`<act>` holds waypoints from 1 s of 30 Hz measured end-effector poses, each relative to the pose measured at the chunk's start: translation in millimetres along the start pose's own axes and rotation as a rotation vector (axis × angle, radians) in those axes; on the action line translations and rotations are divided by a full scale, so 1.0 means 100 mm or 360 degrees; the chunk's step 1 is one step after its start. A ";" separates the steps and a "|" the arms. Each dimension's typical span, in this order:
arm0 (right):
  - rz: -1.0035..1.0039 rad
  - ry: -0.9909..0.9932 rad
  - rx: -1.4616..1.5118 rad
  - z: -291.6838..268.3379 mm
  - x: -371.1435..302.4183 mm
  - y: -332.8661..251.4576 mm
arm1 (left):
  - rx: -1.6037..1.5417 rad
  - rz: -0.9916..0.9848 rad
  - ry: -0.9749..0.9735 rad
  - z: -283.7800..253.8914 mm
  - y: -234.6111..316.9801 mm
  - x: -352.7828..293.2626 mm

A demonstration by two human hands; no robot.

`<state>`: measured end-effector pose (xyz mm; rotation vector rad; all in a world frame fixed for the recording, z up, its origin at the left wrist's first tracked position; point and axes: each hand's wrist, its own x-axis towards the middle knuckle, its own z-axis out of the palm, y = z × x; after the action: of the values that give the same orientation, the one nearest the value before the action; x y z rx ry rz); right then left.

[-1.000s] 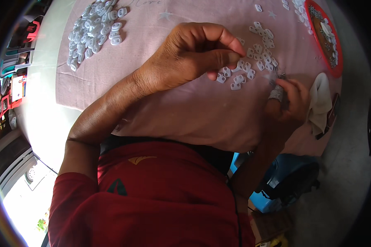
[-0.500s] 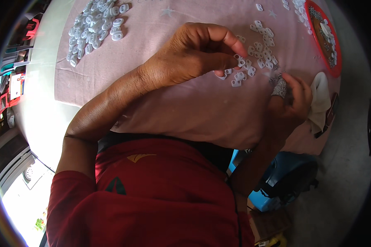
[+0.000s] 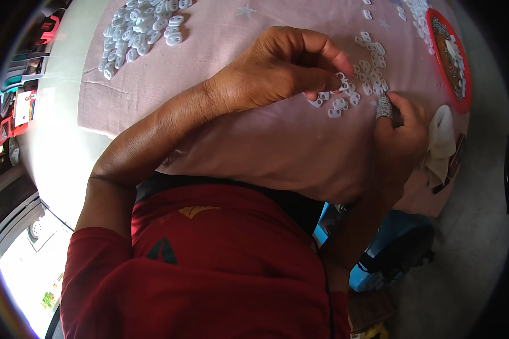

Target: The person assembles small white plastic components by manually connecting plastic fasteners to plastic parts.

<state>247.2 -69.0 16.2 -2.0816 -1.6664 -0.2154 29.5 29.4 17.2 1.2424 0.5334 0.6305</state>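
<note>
My left hand is raised over the pink cloth, with thumb and forefinger pinched on a small white plastic piece with holes. Below and beside these fingertips lie loose white pieces of the same sort. My right hand rests farther right, its fingers bent in toward a thumb wrapped in a speckled grey cover. Whatever its fingertips hold, if anything, is too small and too covered to make out. Just beyond that thumb, a cluster of white pieces is spread out.
A heap of white oval pieces sits at the far left of the pink cloth. At right stands a red-rimmed tray with small metal bits and white pieces. A whitish rag lies near my right hand. A blue chair is below the edge.
The view has shifted slightly. My right hand has moved over the small metal bits beside the white pieces, covering them. My left hand keeps its pinch.
</note>
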 end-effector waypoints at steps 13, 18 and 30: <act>0.0380 0.0048 0.1222 -0.10 -0.14 0.00 | 0.0086 0.0009 -0.0145 0.00 -0.01 -0.02; 0.0830 -0.0059 0.1983 -0.17 -0.25 -0.28 | 0.0040 -0.0035 -0.0247 0.11 0.00 -0.04; 0.0129 0.0095 0.1775 0.06 -0.30 -0.47 | -0.0252 -0.0427 -0.0329 0.12 0.04 -0.08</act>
<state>193.4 -85.4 11.4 -1.2443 -1.1958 0.5566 31.5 16.0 24.7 1.0496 0.4574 0.3075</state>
